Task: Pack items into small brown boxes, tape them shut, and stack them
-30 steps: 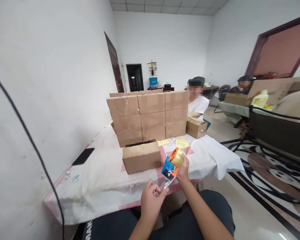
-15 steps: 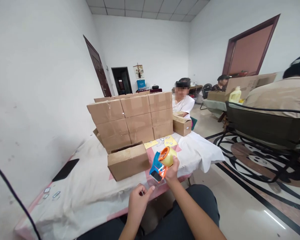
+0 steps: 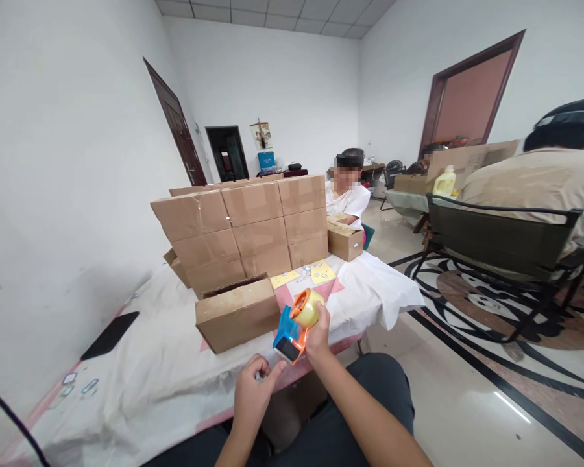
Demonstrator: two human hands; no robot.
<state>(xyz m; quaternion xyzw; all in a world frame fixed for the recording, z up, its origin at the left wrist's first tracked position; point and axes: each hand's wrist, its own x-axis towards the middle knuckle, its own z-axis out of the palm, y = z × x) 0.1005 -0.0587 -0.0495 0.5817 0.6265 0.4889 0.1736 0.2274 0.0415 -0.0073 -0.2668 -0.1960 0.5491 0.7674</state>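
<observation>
My right hand (image 3: 318, 335) is closed around a blue and orange tape dispenser (image 3: 294, 324) with a yellowish roll, held just above the table's near edge. My left hand (image 3: 252, 394) sits lower and to the left, thumb and fingers pinched together close to the dispenser's mouth; what they pinch is too small to make out. A small cardboard box (image 3: 237, 314) stands on the white-covered table (image 3: 175, 363) right behind the dispenser, its top flaps slightly ajar.
A wall of stacked cardboard boxes (image 3: 246, 227) rises behind the small box, another box (image 3: 344, 239) at its right. A black phone (image 3: 109, 326) lies at the left. A person in white (image 3: 348, 194) sits beyond the table; a chair (image 3: 496, 253) with a seated person stands at the right.
The view has swung right. My left hand moved nearer the dispenser and stayed pinched; the stretch of clear tape seen between hand and dispenser earlier no longer shows.
</observation>
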